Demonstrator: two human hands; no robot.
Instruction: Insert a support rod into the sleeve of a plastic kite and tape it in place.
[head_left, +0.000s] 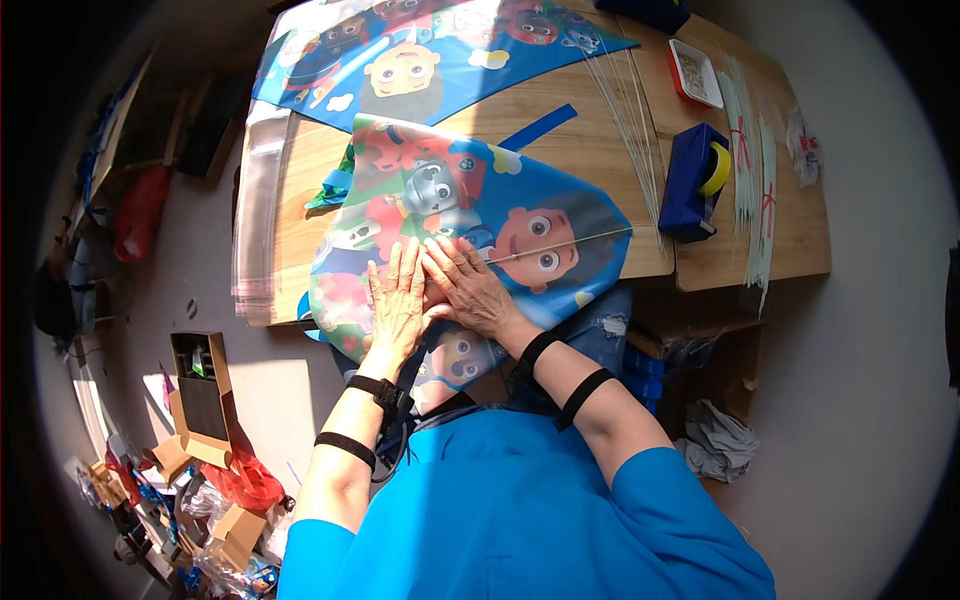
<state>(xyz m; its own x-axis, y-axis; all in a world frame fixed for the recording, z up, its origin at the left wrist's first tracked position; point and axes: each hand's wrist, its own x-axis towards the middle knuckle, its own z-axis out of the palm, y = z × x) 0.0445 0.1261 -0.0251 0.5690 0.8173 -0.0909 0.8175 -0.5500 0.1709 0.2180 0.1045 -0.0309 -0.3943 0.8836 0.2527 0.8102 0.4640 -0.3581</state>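
Note:
Both hands lie on a shiny kite (600,225) printed with cartoon figures on blue, at the table's near edge. My left hand (399,308) is flat on it with the fingers stretched out. Close beside it, my right hand (472,292) also presses down with extended fingers, its thumb near the left hand. A thin pale line, like a rod or a crease, runs from the right fingers toward the kite's right tip. The near part of the kite hangs over my lap. What lies under my palms is hidden.
Another printed kite sheet (470,75) lies at the back of the wooden table (600,150). To the right are a blue tape dispenser (692,185), a red-and-white tray (697,74) and bundles of thin rods (742,170). Clear plastic sleeves (262,215) line the left edge; boxes (205,385) stand on the floor.

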